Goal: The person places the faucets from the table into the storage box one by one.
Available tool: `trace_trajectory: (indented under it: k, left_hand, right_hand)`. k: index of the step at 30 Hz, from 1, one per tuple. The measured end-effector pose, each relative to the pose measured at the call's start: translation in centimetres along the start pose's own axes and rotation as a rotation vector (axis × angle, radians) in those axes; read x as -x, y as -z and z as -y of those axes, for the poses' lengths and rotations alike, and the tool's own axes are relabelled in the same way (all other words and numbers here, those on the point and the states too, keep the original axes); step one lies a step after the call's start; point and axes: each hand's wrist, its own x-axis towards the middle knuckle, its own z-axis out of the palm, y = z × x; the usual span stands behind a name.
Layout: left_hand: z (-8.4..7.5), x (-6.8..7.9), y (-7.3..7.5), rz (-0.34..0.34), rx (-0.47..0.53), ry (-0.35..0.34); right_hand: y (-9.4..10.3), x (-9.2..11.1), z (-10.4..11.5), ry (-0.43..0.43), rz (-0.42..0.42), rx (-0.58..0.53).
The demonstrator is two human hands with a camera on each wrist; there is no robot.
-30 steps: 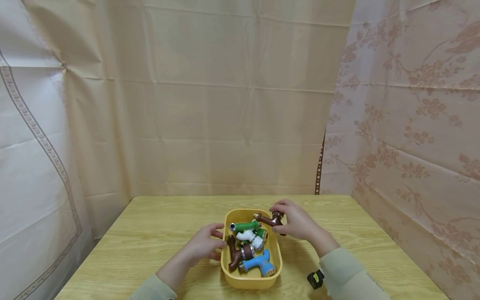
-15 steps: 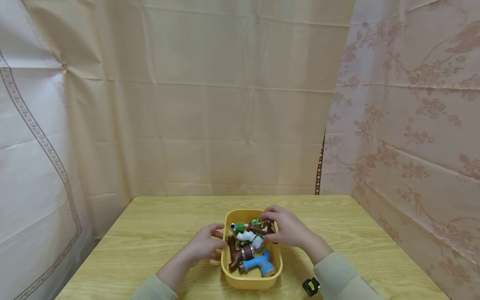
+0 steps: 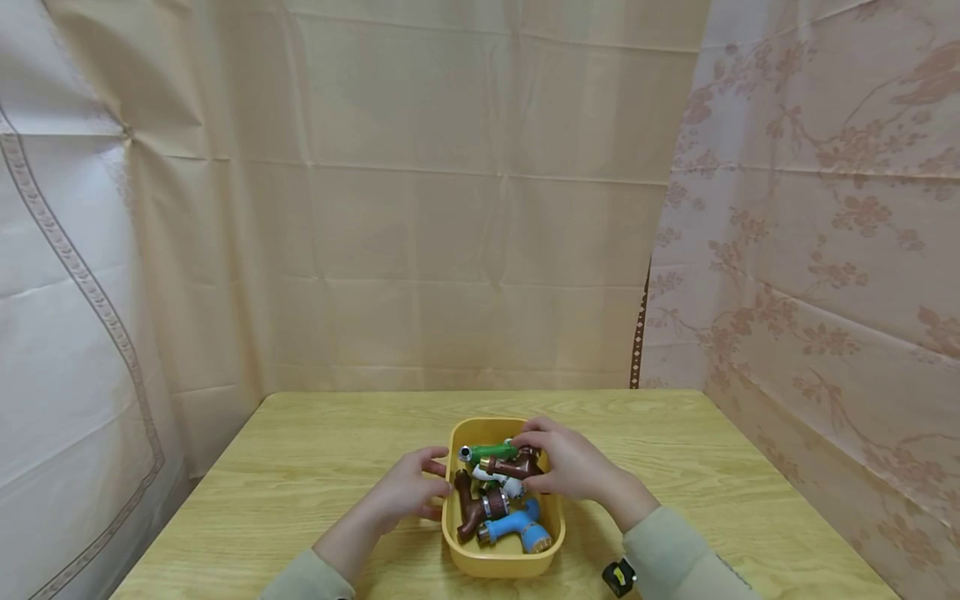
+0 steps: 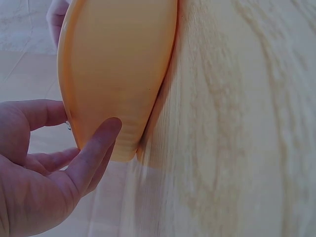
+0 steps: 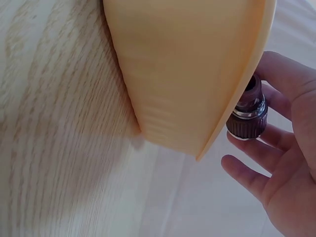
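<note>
My right hand (image 3: 573, 462) grips a dark brown tap (image 3: 513, 467) by its knob end, over the far right part of a yellow plastic bin (image 3: 502, 568). In the right wrist view the ribbed knob of the brown tap (image 5: 248, 116), with its silver ring, shows between the fingers above the bin's rim. Inside the bin lie a green tap (image 3: 491, 452), a white tap (image 3: 486, 475) partly covered by the held one, a second brown tap (image 3: 468, 508) and a blue tap (image 3: 517, 527). My left hand (image 4: 54, 173) rests relaxed fingers against the bin's left side.
A small black and yellow object (image 3: 618, 577) lies on the wood-grain table (image 3: 337, 467), beside the right sleeve. Beige curtains (image 3: 450, 250) hang behind the table, with a flowered curtain (image 3: 817, 250) on the right.
My right hand has carried the brown tap leftward and lower, from over the bin's right rim to above the green and white taps. The left hand has stayed in place.
</note>
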Motion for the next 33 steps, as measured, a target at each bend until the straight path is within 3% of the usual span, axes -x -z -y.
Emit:
trace_trajectory:
  k: [22,33]
  left_hand:
    - [-0.1,0.0,0.2,-0.004,-0.018,0.023]
    - [-0.5,-0.2,0.6,-0.036,-0.115,0.013]
  right_hand:
    - [0.6,0.1,-0.1,0.002,-0.015,-0.088]
    - [1.7,0.2,0.3,0.034,-0.08,-0.067]
